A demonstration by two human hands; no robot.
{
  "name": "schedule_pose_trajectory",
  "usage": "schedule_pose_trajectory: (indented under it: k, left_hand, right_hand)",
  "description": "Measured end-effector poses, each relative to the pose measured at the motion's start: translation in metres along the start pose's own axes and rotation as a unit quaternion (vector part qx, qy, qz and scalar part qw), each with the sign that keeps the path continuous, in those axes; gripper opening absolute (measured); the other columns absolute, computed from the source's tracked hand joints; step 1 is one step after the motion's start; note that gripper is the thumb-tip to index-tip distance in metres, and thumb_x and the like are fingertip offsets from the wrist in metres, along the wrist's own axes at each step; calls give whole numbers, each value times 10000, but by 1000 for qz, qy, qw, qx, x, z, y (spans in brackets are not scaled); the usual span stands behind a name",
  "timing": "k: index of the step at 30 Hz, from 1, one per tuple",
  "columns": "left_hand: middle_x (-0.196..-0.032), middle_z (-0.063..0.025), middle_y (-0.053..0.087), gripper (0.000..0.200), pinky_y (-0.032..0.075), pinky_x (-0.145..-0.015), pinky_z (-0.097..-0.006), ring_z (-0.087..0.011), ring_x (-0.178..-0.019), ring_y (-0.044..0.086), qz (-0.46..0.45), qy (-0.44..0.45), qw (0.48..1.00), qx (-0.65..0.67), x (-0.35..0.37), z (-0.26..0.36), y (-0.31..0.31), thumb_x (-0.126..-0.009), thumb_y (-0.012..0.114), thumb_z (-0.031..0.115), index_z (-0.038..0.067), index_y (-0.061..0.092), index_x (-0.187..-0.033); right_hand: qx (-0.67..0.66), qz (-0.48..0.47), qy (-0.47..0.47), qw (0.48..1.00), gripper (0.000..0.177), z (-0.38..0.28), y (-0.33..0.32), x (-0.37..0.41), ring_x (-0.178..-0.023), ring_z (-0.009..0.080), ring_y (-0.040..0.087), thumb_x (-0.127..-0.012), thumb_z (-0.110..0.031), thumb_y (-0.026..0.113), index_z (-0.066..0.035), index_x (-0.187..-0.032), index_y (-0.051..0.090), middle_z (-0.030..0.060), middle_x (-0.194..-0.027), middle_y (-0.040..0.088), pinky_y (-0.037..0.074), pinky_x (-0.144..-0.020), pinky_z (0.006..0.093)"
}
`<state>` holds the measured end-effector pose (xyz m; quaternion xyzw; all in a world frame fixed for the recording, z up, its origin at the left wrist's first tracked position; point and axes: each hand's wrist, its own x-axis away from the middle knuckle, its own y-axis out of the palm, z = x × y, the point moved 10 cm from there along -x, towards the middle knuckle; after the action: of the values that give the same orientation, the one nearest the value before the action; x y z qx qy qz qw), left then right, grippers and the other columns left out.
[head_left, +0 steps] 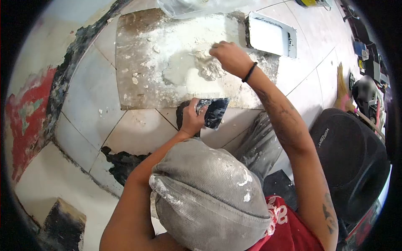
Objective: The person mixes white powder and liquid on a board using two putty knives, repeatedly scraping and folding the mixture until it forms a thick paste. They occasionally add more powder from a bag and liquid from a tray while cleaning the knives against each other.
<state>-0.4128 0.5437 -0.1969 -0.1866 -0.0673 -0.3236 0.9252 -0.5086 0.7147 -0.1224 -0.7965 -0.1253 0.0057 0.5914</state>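
Note:
My left hand grips a broad dark putty knife by its near side, just off the front edge of a stained board. Pale smears show on the blade and fingers. On the board lies white powder, a wet pale patch and a lumpy heap of putty. My right hand is closed with its fingertips downward, right above the heap's far edge. Whether anything sits between those fingers is hidden. A black band circles that wrist.
A white tray-like box stands at the board's right corner, a clear plastic bag at its far edge. A black speaker is to the right, beside a broom. A peeling wall borders the left.

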Motion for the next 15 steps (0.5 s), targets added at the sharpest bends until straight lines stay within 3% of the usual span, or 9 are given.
schedule_pose_trajectory:
  k: [4,5,9,10,15]
  left_hand:
    - [-734,-232,594,193,459,-581,-435,-442,-679,597,22,37,999,30,0,9,-4,-870,636,143,0,528,-943]
    - [-737,-235,593,188,458,-582,-435,-442,-680,598,25,35,999,32,0,5,-3,-868,635,136,0,528,-944]
    - [-739,-236,593,182,459,-585,-437,-440,-681,600,18,27,999,28,0,1,0,-861,636,122,2,528,-946]
    - [-738,-234,594,186,459,-587,-438,-439,-680,600,13,24,999,22,-2,4,0,-860,639,122,1,528,-947]
    - [-741,-228,603,208,465,-594,-436,-433,-679,606,-5,3,1000,3,1,-2,0,-859,651,129,-7,529,-957]
  right_hand:
    - [69,40,-20,997,135,-18,23,9,-952,273,577,-798,-10,536,-50,-912,596,76,-935,591,479,-796,417]
    - [66,-12,-29,997,165,-20,32,20,-974,250,581,-790,5,545,-56,-931,607,66,-964,607,476,-797,401]
    - [-1,-64,-18,998,215,7,15,10,-987,283,594,-780,16,543,-41,-971,624,97,-1009,640,490,-818,423]
    - [-3,-6,-33,999,180,2,-5,3,-965,299,601,-778,23,542,-26,-936,614,112,-960,641,494,-831,429]
    - [95,39,-2,995,101,-11,22,-10,-981,271,563,-821,-63,538,-43,-905,588,81,-984,587,473,-822,400]
